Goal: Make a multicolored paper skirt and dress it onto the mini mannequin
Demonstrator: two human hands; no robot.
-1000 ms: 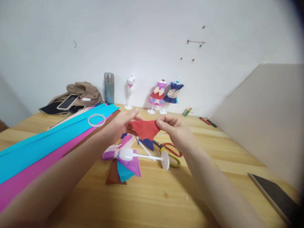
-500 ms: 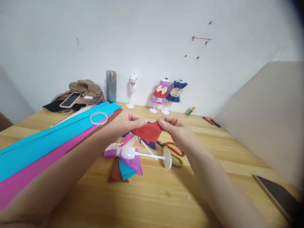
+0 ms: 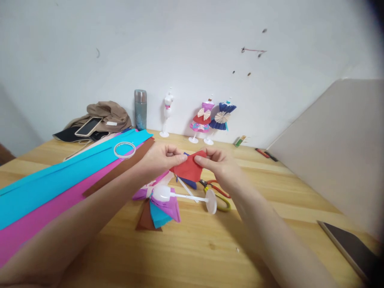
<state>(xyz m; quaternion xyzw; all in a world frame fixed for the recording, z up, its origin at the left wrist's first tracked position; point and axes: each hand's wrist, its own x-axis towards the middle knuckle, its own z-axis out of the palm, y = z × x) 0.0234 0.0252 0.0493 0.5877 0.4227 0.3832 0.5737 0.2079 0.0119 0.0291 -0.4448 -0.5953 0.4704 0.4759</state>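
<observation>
Between my two hands is a small piece of red crepe paper (image 3: 189,169), held above the table. My left hand (image 3: 165,157) pinches its left upper edge between thumb and fingers. On the other side, my right hand (image 3: 217,160) pinches the right upper corner with the thumb in front. Below lies a small white mannequin (image 3: 162,194) on its side, wrapped in purple paper, its round base pointing right. Blue and brown paper pieces (image 3: 147,218) stick out under it. Scissors (image 3: 223,203) with red and yellow handles lie partly behind my right hand.
Long sheets of blue paper (image 3: 57,176), pink and brown paper lie at left, with a tape roll (image 3: 124,150) on top. Along the wall stand a flask (image 3: 141,110), a bare mannequin (image 3: 168,110) and two dressed mannequins (image 3: 201,120). A tablet-like dark object (image 3: 348,248) lies at right.
My right thumb has shifted left along the red paper, and my hands are slightly closer together. The paper's right corner now rises above my right thumb. The mannequin stays in place.
</observation>
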